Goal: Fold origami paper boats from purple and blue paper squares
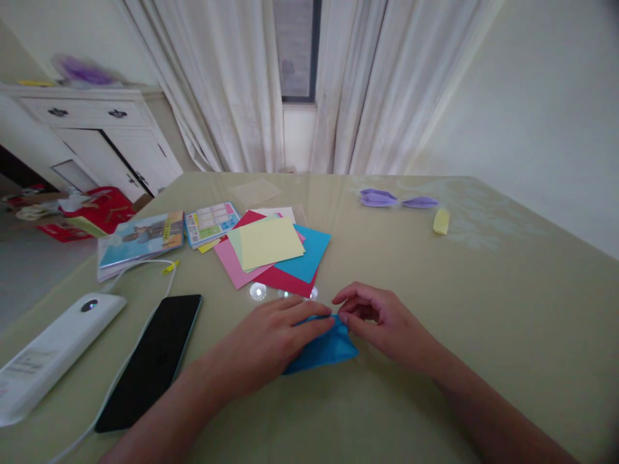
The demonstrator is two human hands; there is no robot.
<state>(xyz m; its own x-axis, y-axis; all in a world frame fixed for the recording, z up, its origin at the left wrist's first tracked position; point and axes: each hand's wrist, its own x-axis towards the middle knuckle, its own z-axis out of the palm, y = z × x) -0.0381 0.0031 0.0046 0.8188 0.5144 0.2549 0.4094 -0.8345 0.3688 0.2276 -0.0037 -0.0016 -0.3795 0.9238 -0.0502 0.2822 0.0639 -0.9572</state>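
A folded sheet of blue paper [326, 351] lies on the table close in front of me, with creases at its right end. My left hand [273, 335] rests over its left part, fingers along the top edge and thumb pressed on the paper, holding it. At the upper right corner, my right hand [380, 319] is closed, thumb and index finger pinching the paper's edge. The left palm hides the paper's left part.
Beyond my hands lie loose coloured sheets [273, 241]. To the left are a black phone [152, 361], a white power bank [58, 351] with a cable, and booklets [142, 238]. Purple folded paper pieces [380, 198] and a small yellow piece [441, 221] sit far right.
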